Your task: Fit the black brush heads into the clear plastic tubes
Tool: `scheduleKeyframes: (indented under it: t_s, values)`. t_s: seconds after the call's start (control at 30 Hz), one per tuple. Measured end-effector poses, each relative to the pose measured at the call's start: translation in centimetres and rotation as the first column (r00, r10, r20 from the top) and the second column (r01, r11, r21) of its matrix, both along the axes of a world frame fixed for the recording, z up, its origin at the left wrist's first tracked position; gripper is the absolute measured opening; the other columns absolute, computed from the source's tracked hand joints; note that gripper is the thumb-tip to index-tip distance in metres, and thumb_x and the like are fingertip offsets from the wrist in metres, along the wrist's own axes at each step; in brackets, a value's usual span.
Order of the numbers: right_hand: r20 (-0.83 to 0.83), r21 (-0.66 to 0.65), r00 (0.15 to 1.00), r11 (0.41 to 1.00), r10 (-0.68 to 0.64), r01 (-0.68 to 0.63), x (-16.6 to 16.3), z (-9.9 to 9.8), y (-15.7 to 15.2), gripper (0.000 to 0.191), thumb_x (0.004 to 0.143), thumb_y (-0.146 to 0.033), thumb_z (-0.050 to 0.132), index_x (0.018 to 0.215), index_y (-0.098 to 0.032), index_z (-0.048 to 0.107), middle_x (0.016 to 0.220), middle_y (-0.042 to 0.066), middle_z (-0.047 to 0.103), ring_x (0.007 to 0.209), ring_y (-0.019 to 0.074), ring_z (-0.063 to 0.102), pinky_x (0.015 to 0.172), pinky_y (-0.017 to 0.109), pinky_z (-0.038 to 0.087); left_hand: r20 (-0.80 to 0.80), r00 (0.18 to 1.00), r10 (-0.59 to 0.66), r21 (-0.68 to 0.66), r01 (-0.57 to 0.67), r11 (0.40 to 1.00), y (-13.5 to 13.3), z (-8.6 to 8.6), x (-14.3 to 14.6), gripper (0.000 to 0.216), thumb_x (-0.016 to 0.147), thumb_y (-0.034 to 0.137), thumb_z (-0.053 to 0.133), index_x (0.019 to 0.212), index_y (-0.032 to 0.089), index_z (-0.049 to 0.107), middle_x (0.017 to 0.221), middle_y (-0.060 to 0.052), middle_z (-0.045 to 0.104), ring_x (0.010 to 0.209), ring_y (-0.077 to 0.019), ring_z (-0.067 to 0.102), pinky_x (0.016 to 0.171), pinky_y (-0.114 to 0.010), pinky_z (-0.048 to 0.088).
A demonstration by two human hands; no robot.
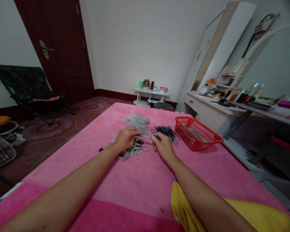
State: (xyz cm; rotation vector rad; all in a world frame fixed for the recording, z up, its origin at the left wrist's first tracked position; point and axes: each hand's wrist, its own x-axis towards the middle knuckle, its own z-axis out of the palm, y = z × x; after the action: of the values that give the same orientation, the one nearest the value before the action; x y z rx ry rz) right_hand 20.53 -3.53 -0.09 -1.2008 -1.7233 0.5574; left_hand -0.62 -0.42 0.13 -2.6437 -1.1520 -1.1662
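My left hand (125, 138) rests curled over a heap of small grey and black pen parts (132, 150) on the pink cloth; what its fingers hold is hidden. My right hand (162, 144) is pinched on a thin clear pen tube (147, 136) at the edge of a fan of black pen refills (166, 131). Behind both hands lies a bundle of clear pen barrels (137, 121).
A red plastic basket (209, 141) with a few finished pens stands to the right on the pink-covered table (125, 187). A yellow cloth (244, 212) lies at the near right. A folding chair, a door, a small white side table and a cluttered dresser surround the table.
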Motion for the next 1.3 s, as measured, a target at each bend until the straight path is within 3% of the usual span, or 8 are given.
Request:
scheduleKeyframes:
  t_s: [0.1,0.63,0.77,0.83,0.93,1.07,1.2,1.3]
  values:
    - [-0.016,-0.062,1.000,0.998,0.009,-0.010,-0.1,0.0,0.0,0.044,0.088,-0.050,0.038,0.065,-0.017,0.055,0.050,-0.001,0.056,0.037,0.0100,0.050,0.037,0.020,0.036,-0.001,1.000,-0.013,0.008,0.013,1.000,0.0,0.0,0.0,0.019,0.083,0.020,0.055,0.094,0.022,0.070,0.084,-0.004,0.063,0.083,-0.0160,0.057,0.072,-0.026,0.044]
    - [-0.161,-0.124,0.986,0.991,0.032,-0.053,-0.3,0.3,0.0,0.041,0.086,-0.050,0.040,0.068,-0.016,0.054,0.053,0.000,0.057,0.038,0.0110,0.051,0.036,0.021,0.037,0.012,1.000,-0.019,-0.004,0.019,1.000,0.0,0.3,-0.1,0.019,0.081,0.018,0.056,0.093,0.021,0.070,0.086,-0.005,0.066,0.085,-0.0168,0.060,0.074,-0.027,0.046]
    - [0.083,-0.046,0.993,0.996,0.079,-0.075,-0.6,-0.4,0.0,0.021,0.077,-0.037,0.059,0.074,-0.017,0.063,0.063,0.001,0.063,0.052,0.0120,0.055,0.048,0.022,0.040,0.227,0.974,0.017,-0.070,-0.001,0.998,0.6,0.3,-0.4,0.021,0.079,0.014,0.054,0.093,0.019,0.068,0.092,-0.005,0.069,0.089,-0.0186,0.063,0.082,-0.032,0.048]
    - [0.268,0.014,0.955,0.990,0.129,-0.138,-0.9,-0.6,-0.2,0.015,0.068,-0.026,0.069,0.082,-0.020,0.068,0.074,0.002,0.066,0.063,0.0135,0.057,0.057,0.023,0.042,0.446,0.894,0.049,-0.157,0.024,0.987,0.8,0.5,-0.2,0.016,0.078,0.016,0.056,0.090,0.017,0.066,0.090,-0.006,0.070,0.086,-0.0193,0.065,0.082,-0.034,0.050]
    - [0.398,0.023,0.900,0.978,0.181,-0.206,-1.3,-0.6,-0.6,0.019,0.068,-0.017,0.068,0.086,-0.022,0.070,0.082,0.003,0.068,0.074,0.0157,0.059,0.066,0.025,0.043,0.754,0.653,0.068,-0.287,0.234,0.929,0.9,1.0,0.5,0.016,0.074,0.022,0.061,0.088,0.014,0.058,0.084,-0.006,0.069,0.081,-0.0195,0.067,0.078,-0.036,0.054]
    - [0.264,0.020,0.952,0.986,0.154,-0.166,-1.3,-0.1,-0.5,0.014,0.074,-0.015,0.058,0.082,-0.018,0.069,0.082,0.005,0.068,0.078,0.0171,0.059,0.072,0.029,0.045,0.910,0.391,0.136,-0.332,0.495,0.803,0.1,1.9,1.4,0.032,0.069,0.028,0.069,0.092,0.016,0.048,0.088,-0.006,0.069,0.080,-0.0197,0.068,0.075,-0.039,0.055]
    - [-0.054,-0.068,0.992,0.991,0.111,-0.114,-1.1,0.0,0.0,0.032,0.074,-0.019,0.050,0.103,-0.017,0.065,0.078,0.003,0.063,0.064,0.0144,0.056,0.055,0.025,0.046,0.905,0.365,0.221,-0.400,0.549,0.734,-0.6,2.3,1.7,0.042,0.065,0.032,0.073,0.095,0.017,0.047,0.092,-0.007,0.069,0.081,-0.0210,0.069,0.066,-0.031,0.055]
    - [-0.141,-0.111,0.983,0.985,0.117,-0.133,-1.0,0.0,0.1,0.039,0.074,-0.025,0.051,0.111,-0.017,0.064,0.081,0.003,0.062,0.061,0.0128,0.055,0.047,0.021,0.043,0.903,0.359,0.235,-0.411,0.567,0.714,-0.7,2.4,1.9,0.044,0.064,0.032,0.075,0.094,0.017,0.047,0.092,-0.007,0.069,0.081,-0.0208,0.069,0.060,-0.025,0.053]
